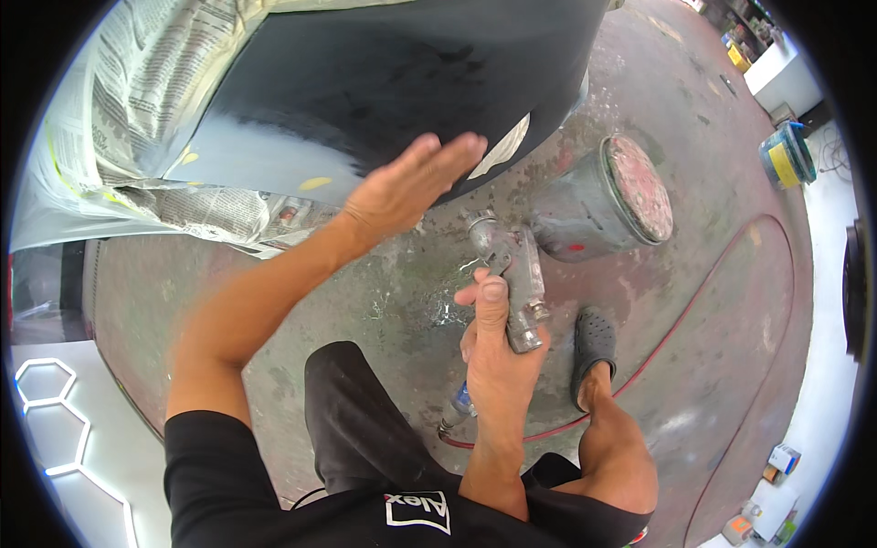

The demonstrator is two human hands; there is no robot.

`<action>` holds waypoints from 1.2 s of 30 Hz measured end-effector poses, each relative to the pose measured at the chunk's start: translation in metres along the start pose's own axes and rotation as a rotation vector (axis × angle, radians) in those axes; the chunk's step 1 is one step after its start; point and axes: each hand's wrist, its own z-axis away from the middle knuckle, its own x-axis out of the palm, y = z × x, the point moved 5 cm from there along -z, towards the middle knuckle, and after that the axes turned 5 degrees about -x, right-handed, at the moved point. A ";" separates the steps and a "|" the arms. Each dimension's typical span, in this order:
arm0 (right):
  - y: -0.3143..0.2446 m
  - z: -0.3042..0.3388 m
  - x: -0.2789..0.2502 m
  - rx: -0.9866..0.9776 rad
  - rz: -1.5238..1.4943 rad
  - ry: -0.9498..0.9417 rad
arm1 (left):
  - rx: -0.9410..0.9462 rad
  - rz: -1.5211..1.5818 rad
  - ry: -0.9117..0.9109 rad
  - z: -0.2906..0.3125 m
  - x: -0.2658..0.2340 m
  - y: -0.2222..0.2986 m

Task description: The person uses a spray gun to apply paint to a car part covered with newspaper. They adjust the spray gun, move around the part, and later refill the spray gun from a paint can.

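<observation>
Right hand [498, 352] grips spray gun [516, 274], cup [598, 201] tilted right, just below dark panel [384, 82], whose lower edge left hand [411, 187] touches flat, fingers together.

My left hand [411, 187] is motion-blurred, so contact with the dark panel [384, 82] cannot be judged. My right hand [498, 352] hides the spray gun [516, 274] grip. The panel runs off the top edge; newspaper masking [137, 100] covers its left side.
</observation>
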 end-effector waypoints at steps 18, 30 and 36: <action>0.006 0.007 0.009 -0.048 0.108 -0.086 | -0.709 0.358 0.184 0.027 -0.006 -0.069; -0.022 0.053 0.029 -0.197 0.200 -0.215 | -1.409 2.321 -0.550 0.131 -0.152 0.048; -0.023 0.076 0.033 -0.328 0.309 -0.207 | -1.726 2.926 -0.144 0.133 -0.228 0.064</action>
